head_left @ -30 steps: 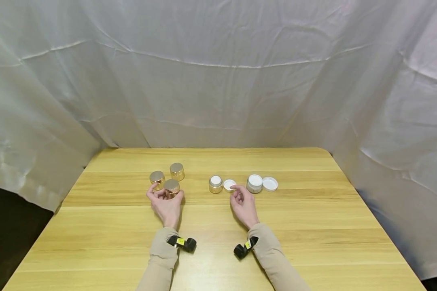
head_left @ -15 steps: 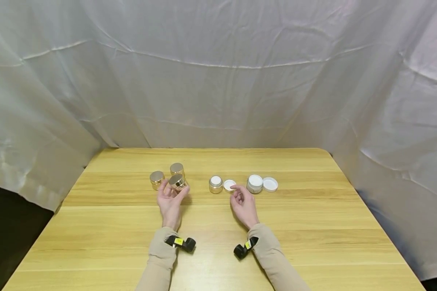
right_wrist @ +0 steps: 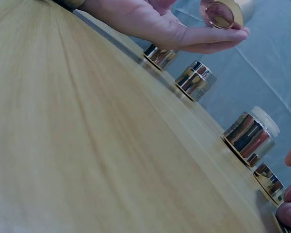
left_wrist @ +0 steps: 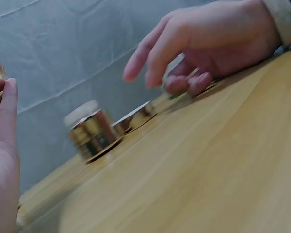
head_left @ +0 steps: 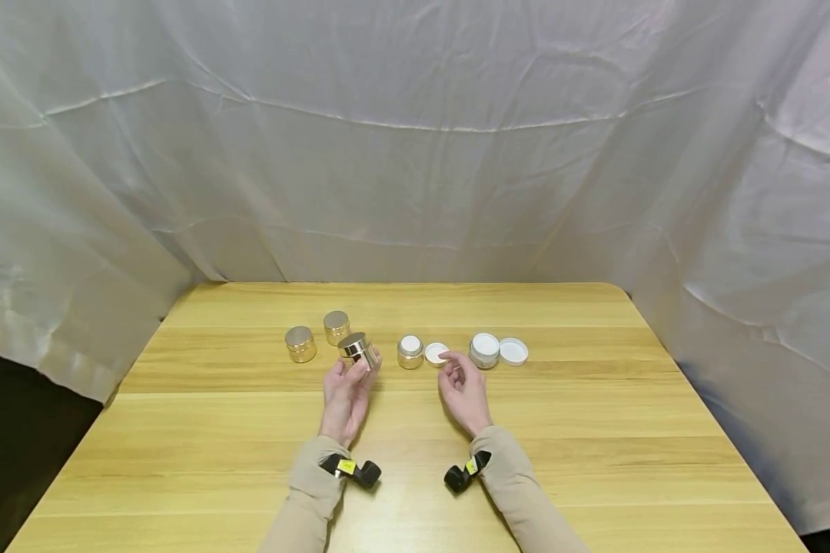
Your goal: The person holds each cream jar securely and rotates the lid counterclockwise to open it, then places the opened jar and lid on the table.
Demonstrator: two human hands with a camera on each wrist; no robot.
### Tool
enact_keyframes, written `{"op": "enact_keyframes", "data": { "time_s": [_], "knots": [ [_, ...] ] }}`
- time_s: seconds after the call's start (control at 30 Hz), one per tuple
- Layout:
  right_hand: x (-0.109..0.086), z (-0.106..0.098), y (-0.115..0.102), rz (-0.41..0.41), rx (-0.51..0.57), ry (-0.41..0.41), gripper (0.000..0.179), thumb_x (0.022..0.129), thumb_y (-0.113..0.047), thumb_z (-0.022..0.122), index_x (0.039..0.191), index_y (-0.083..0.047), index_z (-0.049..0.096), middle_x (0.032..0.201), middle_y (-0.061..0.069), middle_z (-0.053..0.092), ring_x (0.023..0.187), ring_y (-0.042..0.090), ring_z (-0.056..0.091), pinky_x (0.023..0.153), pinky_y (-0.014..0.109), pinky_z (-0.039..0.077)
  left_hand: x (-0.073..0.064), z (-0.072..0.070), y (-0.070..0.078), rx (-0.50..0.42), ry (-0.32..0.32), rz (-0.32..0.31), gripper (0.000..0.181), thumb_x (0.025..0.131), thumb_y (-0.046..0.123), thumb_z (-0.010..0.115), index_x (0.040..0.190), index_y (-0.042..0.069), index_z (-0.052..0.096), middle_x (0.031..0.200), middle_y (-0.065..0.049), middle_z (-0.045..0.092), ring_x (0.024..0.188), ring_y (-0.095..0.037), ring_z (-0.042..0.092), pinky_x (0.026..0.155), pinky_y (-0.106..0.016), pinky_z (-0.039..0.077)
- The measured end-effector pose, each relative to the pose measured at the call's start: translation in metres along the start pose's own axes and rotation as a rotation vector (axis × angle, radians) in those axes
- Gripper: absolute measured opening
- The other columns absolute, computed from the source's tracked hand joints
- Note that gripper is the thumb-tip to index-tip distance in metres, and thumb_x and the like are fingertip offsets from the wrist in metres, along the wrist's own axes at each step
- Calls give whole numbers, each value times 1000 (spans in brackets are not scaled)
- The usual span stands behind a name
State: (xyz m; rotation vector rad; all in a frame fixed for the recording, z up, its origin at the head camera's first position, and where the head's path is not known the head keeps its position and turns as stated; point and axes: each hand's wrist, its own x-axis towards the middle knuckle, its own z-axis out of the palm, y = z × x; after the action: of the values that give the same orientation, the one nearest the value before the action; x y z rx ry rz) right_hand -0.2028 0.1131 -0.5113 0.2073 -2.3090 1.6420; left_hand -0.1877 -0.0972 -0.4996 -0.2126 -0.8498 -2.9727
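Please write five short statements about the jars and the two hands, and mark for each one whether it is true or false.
1. The left hand holds a jar above the table. True.
2. The right hand holds a jar too. False: it holds no jar.
3. Two capped jars stand left of the held jar. True.
4. The held jar is upright. False: it is tilted.
5. Each white-topped jar has a lid beside it. True.

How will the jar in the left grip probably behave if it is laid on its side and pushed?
The jar would probably roll, because its wall is round. It may also be slippery, since its surface looks smooth and shiny. It seems stiff rather than floppy: no dent is visible where the left grip holds it.
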Motion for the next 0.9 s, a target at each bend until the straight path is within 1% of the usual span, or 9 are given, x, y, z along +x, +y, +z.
{"op": "enact_keyframes", "data": {
  "time_s": [0.13, 0.27, 0.37, 0.43, 0.5, 0.57, 0.7, 0.8, 0.9],
  "knots": [
    [0, 0, 0, 8, 5, 1, 32, 86, 9, 61, 115, -1, 67, 87, 15, 62, 69, 5, 51, 57, 11, 41, -3, 2, -6, -94, -65, -44, 40, 96, -10, 49, 135, 1, 50, 135, -12, 55, 115, -19, 66, 109, -27, 50],
    [0, 0, -1, 12, 25, 9, 32, 86, 10, 61, 116, -1, 67, 89, 17, 63, 69, 6, 50, 57, 11, 40, -5, 4, -11, -122, -133, -73, 37, 98, -7, 48, 133, 1, 56, 131, -11, 60, 116, -18, 66, 110, -27, 49],
    [-1, 0, -7, 24, 40, 17, 31, 88, 10, 60, 117, 3, 66, 91, 21, 64, 71, 8, 51, 56, 10, 39, -6, 6, -12, -123, -166, -115, 36, 99, -5, 50, 133, 2, 58, 135, -12, 58, 118, -19, 65, 111, -27, 49],
    [-3, -2, -17, 3, 59, 34, 28, 89, 11, 59, 116, 7, 65, 91, 23, 64, 72, 8, 52, 56, 9, 40, -6, 6, -13, -122, -184, -151, 36, 99, -3, 51, 134, 4, 58, 138, -12, 54, 120, -20, 64, 112, -28, 48],
    [-5, -4, -28, -22, 79, 49, 25, 89, 11, 59, 114, 11, 64, 92, 26, 65, 74, 9, 55, 58, 11, 46, -6, 6, -14, -115, -205, -184, 37, 100, -1, 52, 136, 6, 57, 140, -12, 51, 124, -20, 61, 113, -28, 47],
    [-8, -6, -38, -69, 104, 71, 22, 89, 11, 60, 111, 13, 64, 91, 27, 66, 77, 8, 59, 63, 13, 52, -6, 7, -15, -101, -226, -205, 37, 102, 0, 50, 137, 8, 57, 142, -12, 50, 127, -21, 59, 115, -29, 46],
    [-9, -6, -39, -139, 135, 105, 18, 89, 11, 63, 106, 16, 64, 94, 30, 68, 83, 8, 63, 74, 19, 60, -7, 9, -17, -65, -254, -228, 38, 105, 0, 42, 137, 11, 59, 144, -9, 51, 133, -20, 56, 116, -31, 45],
    [-10, -6, -39, -196, 149, 123, 14, 87, 13, 64, 101, 17, 64, 94, 32, 69, 84, 9, 65, 73, 19, 60, -7, 10, -18, -29, -248, -243, 40, 106, 1, 38, 136, 13, 61, 146, -7, 52, 135, -21, 54, 117, -31, 44],
    [-10, -5, -37, -257, 159, 140, 11, 86, 16, 64, 97, 17, 65, 90, 31, 69, 81, 12, 66, 73, 21, 61, -7, 11, -20, 6, -228, -263, 39, 106, 0, 39, 137, 13, 58, 147, -8, 50, 135, -23, 55, 118, -32, 43]
  ]
}}
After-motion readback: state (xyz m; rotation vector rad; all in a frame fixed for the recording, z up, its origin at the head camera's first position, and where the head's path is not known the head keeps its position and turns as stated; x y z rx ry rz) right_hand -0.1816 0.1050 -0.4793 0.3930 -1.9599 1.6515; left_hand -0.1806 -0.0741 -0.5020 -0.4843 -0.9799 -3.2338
